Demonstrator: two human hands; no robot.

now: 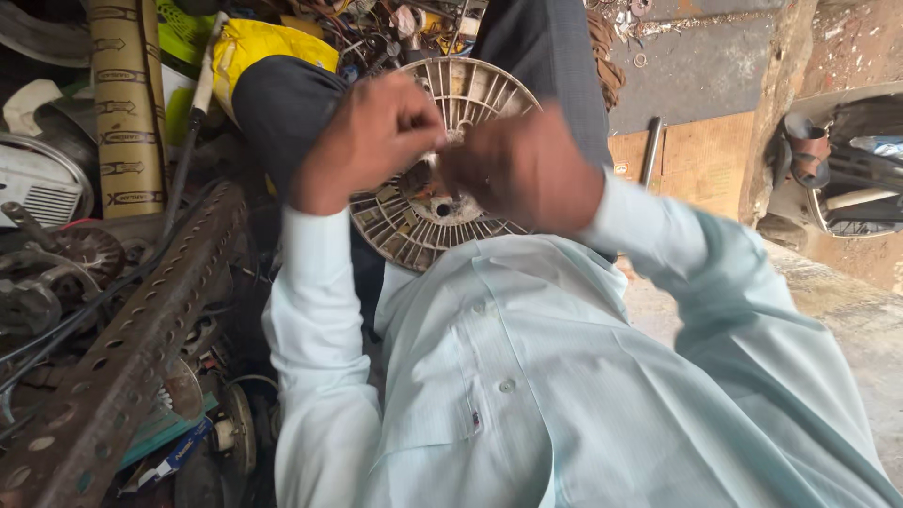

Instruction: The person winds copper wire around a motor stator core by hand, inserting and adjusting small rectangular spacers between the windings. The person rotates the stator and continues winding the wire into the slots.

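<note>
A round, off-white slatted plastic disc (pixel 414 230) with a small hub in its middle rests against my dark-trousered knees. My left hand (pixel 369 141) is clenched at the disc's upper left, its fingertips pinching at the hub area. My right hand (pixel 527 169), blurred, covers the disc's right side with its fingers curled toward the same hub (pixel 440 209). Both hands meet over the centre, so what sits between the fingers is hidden. My pale shirt sleeves and chest fill the lower frame.
A rusty perforated angle iron (pixel 122 367) slants across the lower left over piled motor parts and cables. A brown cardboard tube (pixel 127 103) and a yellow item (pixel 259 42) stand behind. A metal rod (pixel 651 150) leans on a wooden board (pixel 701 160); concrete floor (pixel 847 310) lies right.
</note>
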